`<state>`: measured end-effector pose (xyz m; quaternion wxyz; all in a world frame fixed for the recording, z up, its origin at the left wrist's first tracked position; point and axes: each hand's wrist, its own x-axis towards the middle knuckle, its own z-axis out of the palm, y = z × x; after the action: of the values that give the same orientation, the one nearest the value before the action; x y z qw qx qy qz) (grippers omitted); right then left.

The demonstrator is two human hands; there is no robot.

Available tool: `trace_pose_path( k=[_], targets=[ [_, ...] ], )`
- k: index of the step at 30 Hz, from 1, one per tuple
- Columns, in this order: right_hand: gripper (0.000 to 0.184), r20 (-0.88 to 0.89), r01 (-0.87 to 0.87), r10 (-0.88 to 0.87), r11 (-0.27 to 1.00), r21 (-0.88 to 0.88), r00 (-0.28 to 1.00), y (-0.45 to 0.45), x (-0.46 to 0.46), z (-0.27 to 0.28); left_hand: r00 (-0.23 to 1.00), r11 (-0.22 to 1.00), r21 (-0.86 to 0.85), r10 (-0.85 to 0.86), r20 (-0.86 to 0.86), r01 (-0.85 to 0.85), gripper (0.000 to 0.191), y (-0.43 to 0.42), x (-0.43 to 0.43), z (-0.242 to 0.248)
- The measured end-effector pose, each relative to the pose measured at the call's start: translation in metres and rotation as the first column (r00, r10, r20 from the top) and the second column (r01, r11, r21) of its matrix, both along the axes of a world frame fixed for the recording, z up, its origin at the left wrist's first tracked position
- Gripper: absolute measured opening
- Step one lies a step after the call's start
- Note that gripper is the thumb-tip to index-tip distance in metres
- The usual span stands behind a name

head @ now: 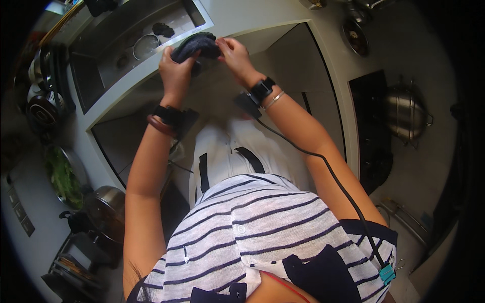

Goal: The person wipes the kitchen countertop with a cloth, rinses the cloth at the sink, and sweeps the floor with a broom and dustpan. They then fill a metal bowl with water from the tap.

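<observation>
A dark grey, bunched cloth (pixel 197 45) is stretched between my two hands, just in front of the sink's near edge. My left hand (pixel 176 68) grips its left end, thumb on the near side. At the other end, the fingers of my right hand (pixel 235 55) pinch the fabric. Beyond the cloth lies a stainless steel sink (pixel 113 81), with a round metal strainer or drain part (pixel 146 46) inside it. Next to that rests a dark clump (pixel 163 29) whose kind I cannot make out.
Left of the sink stand pans and lids (pixel 43 110), a bowl of leafy greens (pixel 64 178) and a steel pot (pixel 106 210). On the right a lidded steel pot (pixel 405 111) sits on a black cooktop (pixel 369 125). A cable (pixel 326 159) runs along my right arm.
</observation>
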<state>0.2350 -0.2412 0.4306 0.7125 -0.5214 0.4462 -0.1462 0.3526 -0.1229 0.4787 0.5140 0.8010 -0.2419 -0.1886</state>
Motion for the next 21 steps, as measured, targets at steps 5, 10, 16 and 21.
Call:
trace_pose_path(
  k=[5,10,16,21],
  targets=[
    [0.058,0.161,-0.156,0.110,0.936,0.315,0.981,0.020,-0.036,0.002,0.752,0.982,-0.163,-0.034,-0.658,-0.098,0.034,-0.005,-0.039,-0.014],
    [0.063,0.380,-0.249,0.096,0.892,0.378,0.920,0.020,-0.053,0.023,0.765,0.962,-0.273,-0.175,-0.620,-0.001,0.019,0.006,-0.047,-0.025],
    [0.045,0.238,-0.351,0.297,0.908,0.230,0.925,0.018,-0.060,0.021,0.570,0.918,-0.333,-0.159,-0.806,-0.216,0.014,0.018,-0.052,-0.036],
    [0.053,0.075,0.110,-0.194,0.788,0.605,0.978,0.027,-0.040,0.004,0.543,0.866,-0.367,-0.138,-0.829,-0.340,0.014,0.020,-0.065,-0.037]
  ],
)
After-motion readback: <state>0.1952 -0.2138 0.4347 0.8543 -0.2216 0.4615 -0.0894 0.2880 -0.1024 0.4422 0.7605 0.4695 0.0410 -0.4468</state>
